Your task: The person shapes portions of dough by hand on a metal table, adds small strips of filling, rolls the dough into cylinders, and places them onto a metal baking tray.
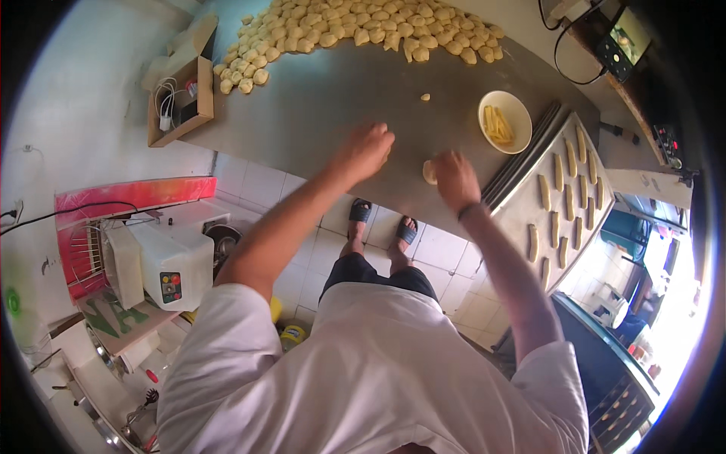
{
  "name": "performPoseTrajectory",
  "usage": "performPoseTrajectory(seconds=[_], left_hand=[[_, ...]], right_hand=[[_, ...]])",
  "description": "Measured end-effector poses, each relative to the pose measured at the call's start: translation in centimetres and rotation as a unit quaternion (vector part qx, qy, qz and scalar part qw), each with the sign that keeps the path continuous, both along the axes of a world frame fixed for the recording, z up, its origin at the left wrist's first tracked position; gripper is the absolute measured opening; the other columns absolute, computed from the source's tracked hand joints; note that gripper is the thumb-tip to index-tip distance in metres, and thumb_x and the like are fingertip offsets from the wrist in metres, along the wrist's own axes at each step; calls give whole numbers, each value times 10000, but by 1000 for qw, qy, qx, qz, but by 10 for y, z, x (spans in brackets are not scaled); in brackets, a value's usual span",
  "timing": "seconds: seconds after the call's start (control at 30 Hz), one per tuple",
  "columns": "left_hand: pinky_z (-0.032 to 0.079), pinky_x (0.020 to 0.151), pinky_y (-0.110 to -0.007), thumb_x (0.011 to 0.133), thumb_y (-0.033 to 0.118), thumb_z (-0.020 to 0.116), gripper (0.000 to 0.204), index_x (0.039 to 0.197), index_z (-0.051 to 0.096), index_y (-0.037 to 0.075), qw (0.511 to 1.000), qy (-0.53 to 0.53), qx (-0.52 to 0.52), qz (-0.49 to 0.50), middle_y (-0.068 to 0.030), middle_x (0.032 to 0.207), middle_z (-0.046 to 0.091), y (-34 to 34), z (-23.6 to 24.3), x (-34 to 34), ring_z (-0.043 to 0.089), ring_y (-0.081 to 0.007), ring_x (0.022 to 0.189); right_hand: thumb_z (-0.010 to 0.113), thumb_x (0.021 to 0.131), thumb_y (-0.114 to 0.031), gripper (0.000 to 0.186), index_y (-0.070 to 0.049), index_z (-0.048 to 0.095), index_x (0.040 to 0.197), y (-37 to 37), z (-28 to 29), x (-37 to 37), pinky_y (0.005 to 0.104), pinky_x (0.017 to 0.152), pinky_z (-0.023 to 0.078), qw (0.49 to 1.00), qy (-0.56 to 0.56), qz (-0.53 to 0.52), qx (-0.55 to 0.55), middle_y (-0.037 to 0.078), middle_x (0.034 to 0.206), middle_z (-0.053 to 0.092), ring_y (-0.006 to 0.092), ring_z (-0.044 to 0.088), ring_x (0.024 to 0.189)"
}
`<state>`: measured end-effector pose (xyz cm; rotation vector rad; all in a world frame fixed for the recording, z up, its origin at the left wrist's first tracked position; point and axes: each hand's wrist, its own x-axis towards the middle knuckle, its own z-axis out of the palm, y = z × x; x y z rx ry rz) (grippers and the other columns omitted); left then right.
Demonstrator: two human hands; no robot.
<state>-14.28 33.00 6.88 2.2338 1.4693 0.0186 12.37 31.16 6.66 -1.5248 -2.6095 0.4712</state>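
My left hand (366,153) is closed above the steel table (340,94); whatever its curled fingers hold, if anything, is hidden. At the table's near edge, my right hand (457,180) has its fingers curled around one side of a pale, flattened dough piece (429,172). Beyond both hands lies a small dough scrap (425,97). A white bowl (522,113) with yellow sticks (497,125) inside stands to the right of them. Many dough balls (333,26) cover the far side of the table.
Right of the table, a metal tray (556,144) carries rows of dough sticks (569,203). An open cardboard box (181,102) with cables sits at the left corner. A white machine (174,261) with buttons stands lower left. A phone (626,44) is mounted at upper right.
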Motion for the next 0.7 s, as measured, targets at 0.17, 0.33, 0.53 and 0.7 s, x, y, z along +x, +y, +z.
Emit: performPoseTrajectory(seconds=[0.17,0.33,0.53,0.7], left_hand=[[552,855,-474,867,60,687,358,1225,689,64,955,-102,278,28,-131,991,712,-79,15,-15,685,-345,959],[552,842,-462,892,95,686,284,1176,690,89,931,-208,257,155,-94,996,720,9,33,25,690,-327,915],[552,722,-498,943,151,675,201,1135,671,91,920,-196,339,23,-121,937,718,38,-30,32,692,-338,849],[568,745,-491,949,174,665,212,1146,663,95,977,-138,146,78,-97,1029,727,2,-20,29,696,-320,885]], right_hand=[[615,867,-107,358,-70,699,1213,-71,14,-3,520,1013,463,989,22,-9,143,101,1123,687,309,638,1090],[626,916,-164,268,-124,655,1178,27,26,-50,456,911,442,980,14,-99,171,76,1095,712,276,633,1056],[628,943,-213,250,-136,629,1181,48,-12,-71,449,915,466,975,60,-122,174,60,1057,729,280,654,1029],[621,947,-229,226,-126,630,1148,22,8,-66,481,929,508,978,-31,-172,-113,106,1086,737,294,677,1059]])
